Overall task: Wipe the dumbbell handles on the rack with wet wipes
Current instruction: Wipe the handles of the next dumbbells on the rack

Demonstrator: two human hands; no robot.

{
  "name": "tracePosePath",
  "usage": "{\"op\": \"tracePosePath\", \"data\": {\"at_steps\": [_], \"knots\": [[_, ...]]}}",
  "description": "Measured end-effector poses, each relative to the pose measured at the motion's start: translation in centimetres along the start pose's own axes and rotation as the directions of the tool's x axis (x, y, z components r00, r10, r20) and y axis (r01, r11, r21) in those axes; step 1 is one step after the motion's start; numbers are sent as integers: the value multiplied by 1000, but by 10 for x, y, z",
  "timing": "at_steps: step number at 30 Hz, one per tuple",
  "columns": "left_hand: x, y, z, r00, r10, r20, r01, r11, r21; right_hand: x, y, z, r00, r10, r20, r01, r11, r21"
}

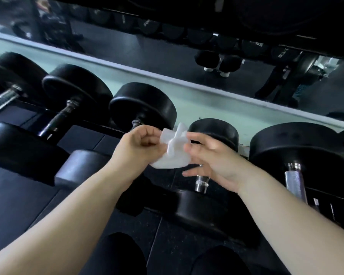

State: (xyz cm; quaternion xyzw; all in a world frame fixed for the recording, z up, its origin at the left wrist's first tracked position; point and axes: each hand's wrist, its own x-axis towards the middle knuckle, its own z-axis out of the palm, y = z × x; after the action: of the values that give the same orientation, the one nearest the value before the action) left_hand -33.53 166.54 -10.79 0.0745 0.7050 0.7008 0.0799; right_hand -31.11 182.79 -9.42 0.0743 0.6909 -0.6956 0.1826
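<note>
1. We hold the wet wipe [174, 150] in mid-air between both hands, above the row of dumbbells on the rack [99, 124]. It touches no handle.
2. The left hand [139, 147] has its fingers [147, 133] curled together and pinching the wipe's left edge. The right hand [213, 161] pinches the right edge with thumb and forefinger, its lower fingers spread apart and free.
3. Risk: the wipe is bunched and twisted. If we wipe with it like this, we judge that little of its surface meets the metal.
4. Risk: the pinches are light. A pull in opposite directions may tear the wipe or slip it from one hand, dropping it onto the floor mat [18, 205].
5. The nearest handle [202, 182] lies just below the right hand, partly hidden by it. Another chrome handle [294, 179] stands to the right, and a darker handle [63, 114] to the left.
6. The black weight heads [143, 104] flank each handle closely and narrow our access. The mirror [187, 46] runs behind the row.
</note>
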Motion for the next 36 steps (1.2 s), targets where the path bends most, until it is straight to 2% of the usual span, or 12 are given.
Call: {"op": "tracePosePath", "data": {"at_steps": [4, 6, 9, 12, 15, 17, 20, 22, 25, 27, 32, 36], "knots": [[-14, -4, -25, 966, 187, -177, -108, 919, 379, 29, 0, 30, 999, -39, -27, 37, 994, -100], [-21, -14, -50, 915, 360, -185, -185, 778, 601, 46, 4, 36, 992, -76, -105, 51, 974, -223], [-30, -33, -77, 873, 480, -92, -236, 580, 780, 70, 6, 42, 949, -197, -245, 77, 901, -428], [-31, -40, -78, 840, 534, -93, -244, 526, 815, 91, 3, 59, 871, -447, -206, 213, 720, -661], [-29, -44, -79, 822, 562, -93, -259, 514, 817, 113, -2, 79, 782, -623, -36, 341, 475, -811], [-28, -46, -81, 819, 566, -95, -258, 512, 819, 130, 2, 88, 788, -610, 76, 349, 343, -872], [-27, -46, -81, 817, 566, -108, -253, 520, 816, 148, 16, 95, 862, -481, 158, 283, 201, -938], [-27, -46, -81, 813, 571, -114, -252, 521, 815, 150, 21, 96, 889, -422, 176, 281, 201, -938], [-27, -47, -82, 805, 581, -121, -244, 509, 826, 150, 16, 94, 912, -374, 171, 284, 274, -919], [-26, -48, -82, 796, 591, -129, -244, 508, 826, 149, 15, 94, 915, -358, 185, 288, 262, -921], [-26, -49, -82, 783, 608, -131, -247, 498, 831, 131, 28, 99, 865, -315, 391, 484, 313, -817], [-26, -49, -82, 779, 613, -133, -245, 492, 835, 139, 26, 98, 883, -332, 331, 418, 237, -877]]}}
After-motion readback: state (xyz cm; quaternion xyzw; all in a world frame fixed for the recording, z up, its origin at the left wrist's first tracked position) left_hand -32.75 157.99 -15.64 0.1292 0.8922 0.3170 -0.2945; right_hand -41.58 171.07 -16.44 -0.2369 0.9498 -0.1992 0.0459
